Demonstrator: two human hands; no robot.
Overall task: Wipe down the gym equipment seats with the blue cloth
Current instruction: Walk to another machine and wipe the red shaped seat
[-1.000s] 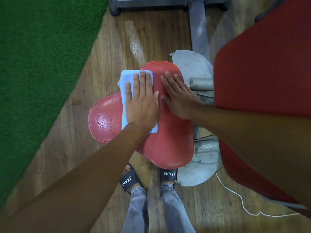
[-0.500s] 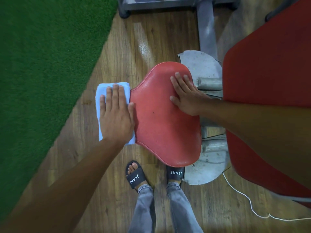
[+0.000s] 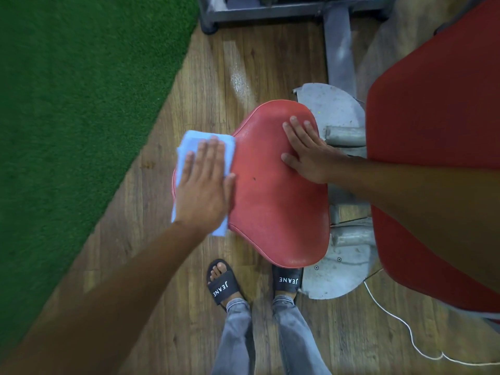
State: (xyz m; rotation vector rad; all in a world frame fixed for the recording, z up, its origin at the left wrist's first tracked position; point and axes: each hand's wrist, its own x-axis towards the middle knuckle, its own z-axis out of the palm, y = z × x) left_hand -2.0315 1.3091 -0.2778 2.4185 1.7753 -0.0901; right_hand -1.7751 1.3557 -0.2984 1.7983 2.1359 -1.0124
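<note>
— Wooden floor point(image 3: 167, 266) runs under everything, with green turf point(image 3: 67, 104) filling the side toward nine and ten o'clock. What has hold of the cloth?

— The left hand point(image 3: 203, 190) lies flat on the blue cloth point(image 3: 189, 143), fingers straight and together, palm pressing down rather than pinching. Nothing is curled around the fabric.

— And where does the cloth sit?

— At the nine o'clock edge of the red seat point(image 3: 273, 190), draped over that rim. It is folded into a long rectangle; its long axis runs from about seven o'clock to one o'clock, the far end poking out past the fingertips, the near corner showing below the wrist.

— The other hand?

— The right hand point(image 3: 308, 155) is spread open on the seat's upper right part, fingers splayed and pointing toward eleven o'clock, holding nothing, just resting on the vinyl.

— How does the seat lie?

— Its narrow end points to twelve o'clock, the broad end toward six. A grey metal plate point(image 3: 332, 106) shows beside it at three o'clock, and a bigger red pad point(image 3: 433, 117) lies beyond that. Black slides point(image 3: 223, 286) reading JEANE stand at six o'clock, and a white cord point(image 3: 405, 327) trails across the floor at four o'clock.
</note>
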